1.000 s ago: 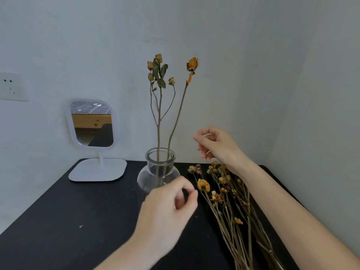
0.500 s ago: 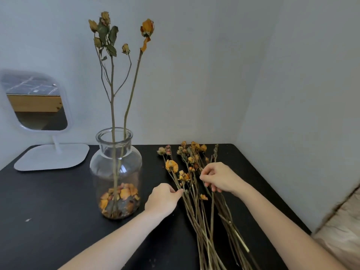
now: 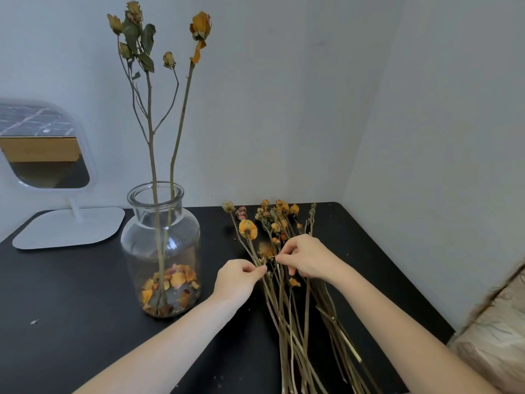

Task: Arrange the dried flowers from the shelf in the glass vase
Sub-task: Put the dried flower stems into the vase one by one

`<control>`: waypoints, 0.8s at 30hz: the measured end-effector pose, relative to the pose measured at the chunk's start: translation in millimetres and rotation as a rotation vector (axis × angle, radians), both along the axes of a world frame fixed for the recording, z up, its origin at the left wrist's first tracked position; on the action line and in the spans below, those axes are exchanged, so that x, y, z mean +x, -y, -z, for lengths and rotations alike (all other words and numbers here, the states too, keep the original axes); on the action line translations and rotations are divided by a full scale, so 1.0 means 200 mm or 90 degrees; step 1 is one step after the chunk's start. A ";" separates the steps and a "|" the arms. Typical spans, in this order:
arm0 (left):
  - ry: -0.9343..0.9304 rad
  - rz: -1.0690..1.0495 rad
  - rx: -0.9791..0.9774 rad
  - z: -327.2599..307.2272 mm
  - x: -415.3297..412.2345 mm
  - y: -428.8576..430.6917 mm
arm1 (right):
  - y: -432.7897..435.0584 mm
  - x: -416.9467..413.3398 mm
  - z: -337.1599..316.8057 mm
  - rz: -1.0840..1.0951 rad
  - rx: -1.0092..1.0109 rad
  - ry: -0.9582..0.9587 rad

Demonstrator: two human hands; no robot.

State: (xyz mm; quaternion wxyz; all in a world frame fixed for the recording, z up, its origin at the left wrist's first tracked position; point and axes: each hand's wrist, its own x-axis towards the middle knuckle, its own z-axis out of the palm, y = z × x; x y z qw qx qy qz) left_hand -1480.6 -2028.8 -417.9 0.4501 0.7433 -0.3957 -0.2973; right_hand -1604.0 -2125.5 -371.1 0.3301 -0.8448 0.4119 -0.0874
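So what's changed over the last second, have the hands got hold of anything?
Both hands dropped from the air near the vase to the loose flowers on the table. The left hand now pinches one of them; the right hand pinches the pile close beside it. The vase, its two stems and the mirror stayed put.

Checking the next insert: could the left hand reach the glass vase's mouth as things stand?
Probably yes: the left hand lies beside the glass vase, nothing between them; two stems leave its mouth mostly free.
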 end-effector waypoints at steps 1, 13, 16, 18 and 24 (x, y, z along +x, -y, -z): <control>0.000 0.003 -0.013 -0.01 0.00 0.00 | -0.01 0.01 0.00 -0.007 0.015 0.013; -0.035 0.018 -0.062 -0.09 -0.04 -0.03 | -0.04 0.06 -0.05 0.009 0.112 0.079; -0.111 0.008 -0.057 -0.12 -0.06 -0.04 | -0.04 0.04 -0.05 0.052 0.153 0.100; -0.129 0.008 -0.050 -0.14 -0.06 -0.05 | -0.02 0.02 -0.06 0.082 0.159 0.112; -0.223 0.024 -0.065 -0.18 -0.06 -0.03 | 0.04 -0.03 -0.09 0.138 0.138 0.148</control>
